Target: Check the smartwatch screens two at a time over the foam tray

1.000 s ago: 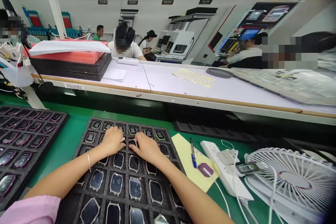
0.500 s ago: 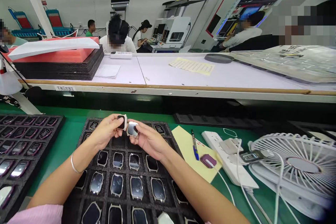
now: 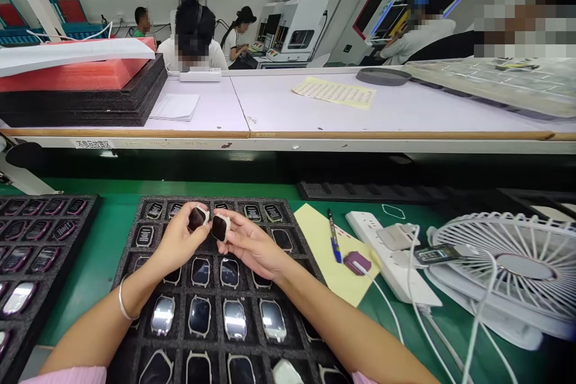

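Observation:
My left hand (image 3: 183, 239) grips a smartwatch body (image 3: 198, 218) without a strap, its dark screen facing up. Close beside it, my right hand (image 3: 252, 244) holds a second strapless smartwatch body (image 3: 220, 228) between thumb and fingers, dark screen towards me. A small gap separates the two watches. Both hands hover over a black foam tray (image 3: 176, 298) whose compartments hold several silver-rimmed watch bodies, such as one watch body (image 3: 199, 315) near the middle. Some watches in the far rows show lit text on their screens. My forearms cover part of the tray.
Left stands another foam tray (image 3: 67, 262) of purple-rimmed watches. To the right lie yellow paper (image 3: 315, 225), a blue pen (image 3: 335, 240), a purple case (image 3: 357, 263), a power strip (image 3: 382, 258), cables and a white fan (image 3: 504, 270). A shelf (image 3: 270, 114) crosses behind; people sit beyond it.
Both watches have been turned in my fingers: the right one now shows a dark screen instead of a bright reflection, and the left one tilts more. The camera view has dipped slightly.

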`<action>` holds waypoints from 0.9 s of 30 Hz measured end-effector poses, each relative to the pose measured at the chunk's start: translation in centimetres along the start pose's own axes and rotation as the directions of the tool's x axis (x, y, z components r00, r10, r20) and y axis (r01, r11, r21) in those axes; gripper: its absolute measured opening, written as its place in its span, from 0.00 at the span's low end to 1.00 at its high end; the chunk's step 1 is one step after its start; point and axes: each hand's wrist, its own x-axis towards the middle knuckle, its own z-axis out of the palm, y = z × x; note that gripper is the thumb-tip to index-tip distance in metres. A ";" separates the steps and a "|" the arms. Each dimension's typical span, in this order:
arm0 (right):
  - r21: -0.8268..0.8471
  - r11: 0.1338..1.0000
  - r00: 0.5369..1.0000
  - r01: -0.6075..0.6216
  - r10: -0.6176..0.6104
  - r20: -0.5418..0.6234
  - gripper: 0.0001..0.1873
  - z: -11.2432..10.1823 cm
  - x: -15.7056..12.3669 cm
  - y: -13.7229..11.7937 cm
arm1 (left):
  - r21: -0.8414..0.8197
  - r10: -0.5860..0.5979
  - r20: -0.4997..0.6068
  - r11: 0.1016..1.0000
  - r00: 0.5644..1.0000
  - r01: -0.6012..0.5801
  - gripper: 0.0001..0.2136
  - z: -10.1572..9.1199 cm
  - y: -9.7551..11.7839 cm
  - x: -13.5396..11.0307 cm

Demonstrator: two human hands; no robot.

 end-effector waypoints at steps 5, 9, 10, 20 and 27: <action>0.035 0.999 1.000 0.014 -0.014 0.011 0.27 0.0 -0.1 0.0 | 0.030 -0.020 -0.020 0.999 1.000 0.020 0.18 0.0 -0.6 -0.1; 0.085 0.996 1.000 0.001 -0.001 0.001 0.27 -0.1 0.0 -0.2 | 0.043 -0.020 -0.035 0.999 0.999 0.021 0.19 0.1 -0.7 -0.2; 0.090 0.996 1.000 -0.005 0.005 0.002 0.27 -0.1 0.0 -0.2 | 0.051 -0.021 -0.041 0.998 0.999 0.023 0.19 0.0 -0.6 -0.2; 0.076 0.997 0.999 -0.019 0.015 0.048 0.28 -0.1 -0.1 0.0 | 0.112 -0.022 -0.099 0.993 0.995 0.034 0.19 0.4 0.1 -0.5; 0.068 0.998 0.998 0.018 -0.022 0.061 0.27 0.0 -0.2 0.1 | 0.150 -0.001 -0.094 0.989 0.996 0.015 0.18 0.4 0.0 -0.6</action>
